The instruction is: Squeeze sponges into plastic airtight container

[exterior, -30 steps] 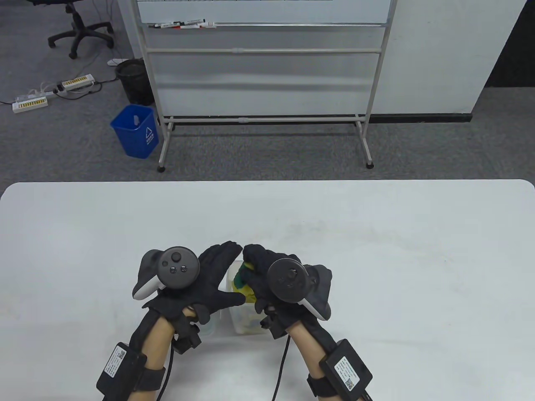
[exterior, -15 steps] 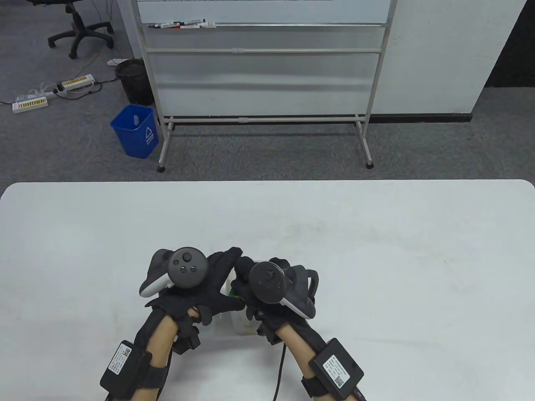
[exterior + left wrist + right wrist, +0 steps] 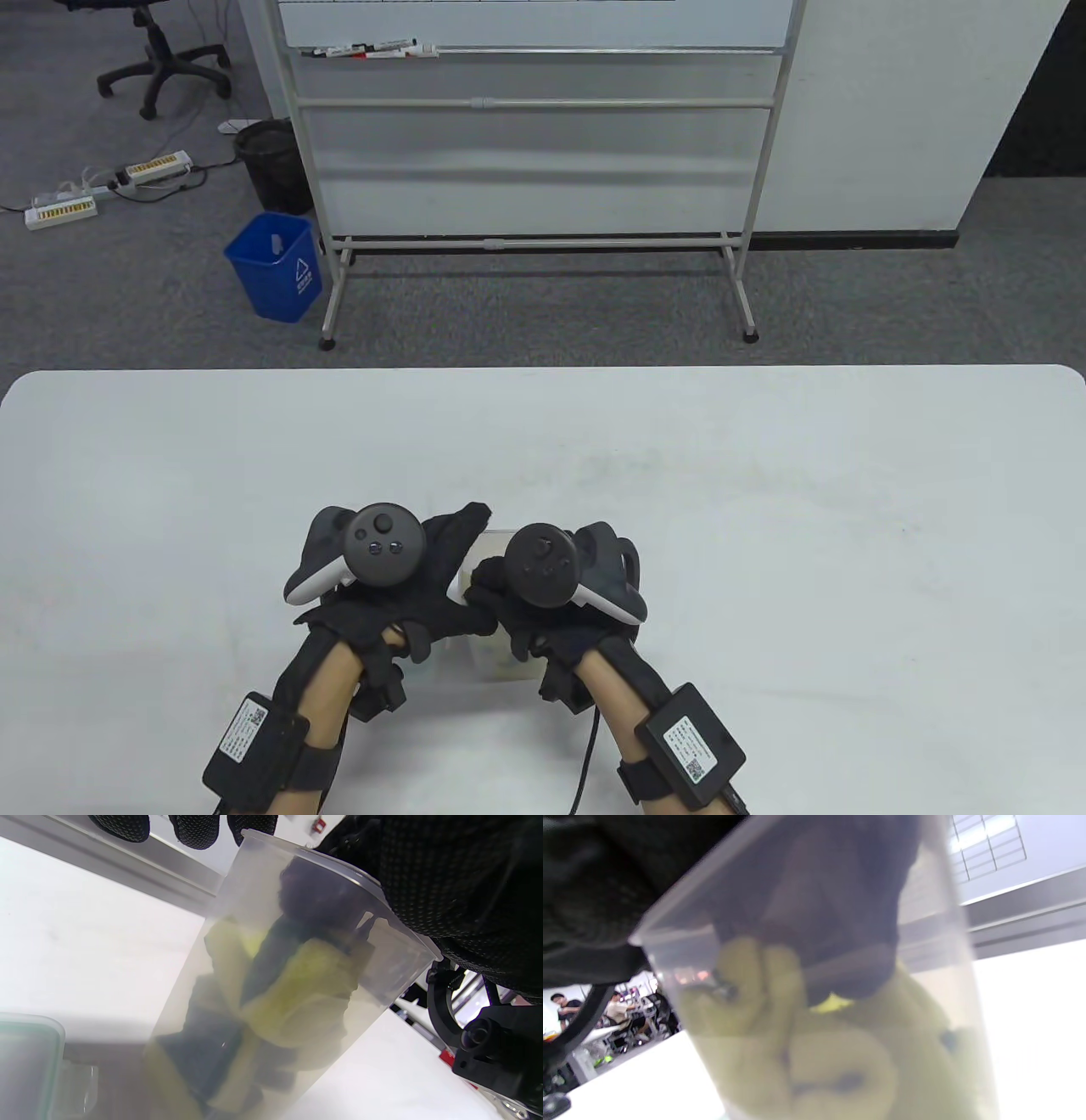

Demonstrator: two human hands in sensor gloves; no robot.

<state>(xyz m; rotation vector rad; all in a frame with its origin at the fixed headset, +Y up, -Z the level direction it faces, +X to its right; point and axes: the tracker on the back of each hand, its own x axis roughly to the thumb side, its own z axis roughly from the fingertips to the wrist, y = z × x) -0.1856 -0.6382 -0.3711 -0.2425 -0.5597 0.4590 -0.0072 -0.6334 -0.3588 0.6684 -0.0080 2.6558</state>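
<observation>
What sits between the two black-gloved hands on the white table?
The clear plastic container, stuffed with yellow-and-dark sponges. The left hand steadies it; the right hand pushes into its mouth, per the wrist views.

My gloves are black with a fine dotted knit, on my left hand (image 3: pixel 424 586) and my right hand (image 3: pixel 543 620) alike. The container (image 3: pixel 297 984) is cloudy translucent plastic, its sponges (image 3: pixel 297 1001) yellow with dark green backing (blurred through the wall). The table (image 3: pixel 764 509) is white.
</observation>
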